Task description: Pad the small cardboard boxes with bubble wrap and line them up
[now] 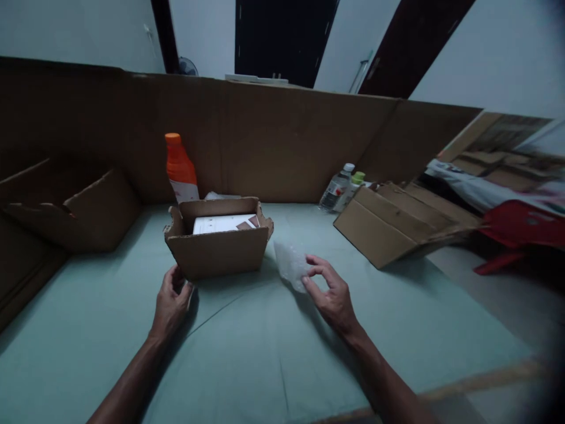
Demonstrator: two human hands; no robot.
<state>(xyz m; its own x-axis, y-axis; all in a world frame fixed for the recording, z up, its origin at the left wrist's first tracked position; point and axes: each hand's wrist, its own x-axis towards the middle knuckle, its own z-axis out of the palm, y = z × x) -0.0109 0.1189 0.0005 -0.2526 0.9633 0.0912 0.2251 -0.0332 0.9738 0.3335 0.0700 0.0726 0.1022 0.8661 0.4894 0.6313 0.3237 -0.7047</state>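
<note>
A small open cardboard box (220,254) stands on the pale green table cover (238,353), with a white item with brown patches (216,224) inside. Beside the box's lower left corner is my left hand (171,301), its fingers loosely bent and a gap between thumb and forefinger. It is at or very close to the cardboard; whether it touches I cannot tell. My right hand (332,297) pinches a crumpled, translucent piece of bubble wrap (289,265) between thumb and fingers, just right of the box and a little above the cover.
Behind the box stands an orange bottle (182,171). A clear plastic bottle (336,189) and a green-capped bottle (356,178) stand at the back right, next to a tilted cardboard box (388,221). Another open box (97,212) is at left. A cardboard wall (282,141) closes off the back.
</note>
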